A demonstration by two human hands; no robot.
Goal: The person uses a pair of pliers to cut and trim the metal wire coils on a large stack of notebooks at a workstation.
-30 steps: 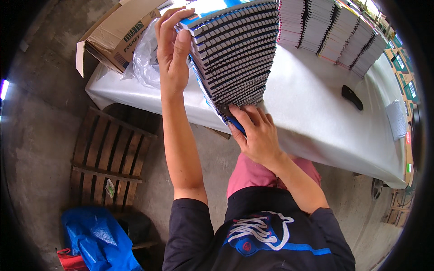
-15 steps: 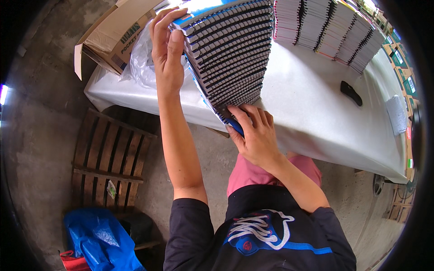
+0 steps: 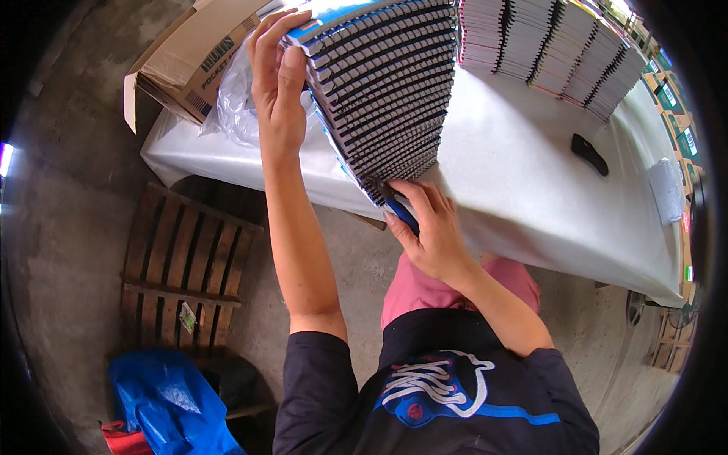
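A tall stack of spiral-bound notebooks (image 3: 387, 91) stands on the white-covered table, its black coils facing me. The top cover is blue. My left hand (image 3: 280, 83) grips the stack's upper left corner, fingers over the top and thumb along the side. Low on the stack, my right hand (image 3: 432, 227) is closed round a blue-and-black hand tool (image 3: 402, 214). The tool's tip lies by the lower coil ends; its exact kind is mostly hidden by my fingers.
More bound notebooks (image 3: 546, 49) stand in stacks at the back right. A black object (image 3: 589, 155) lies on the white table cover (image 3: 516, 167). An opened cardboard box (image 3: 186, 68) and clear plastic (image 3: 239, 106) are at left. Below are a wooden pallet (image 3: 182, 258) and blue bag (image 3: 167, 402).
My right hand has shifted slightly right and down with the tool, so more of the tool shows. My left hand keeps its hold on the corner, with barely any shift.
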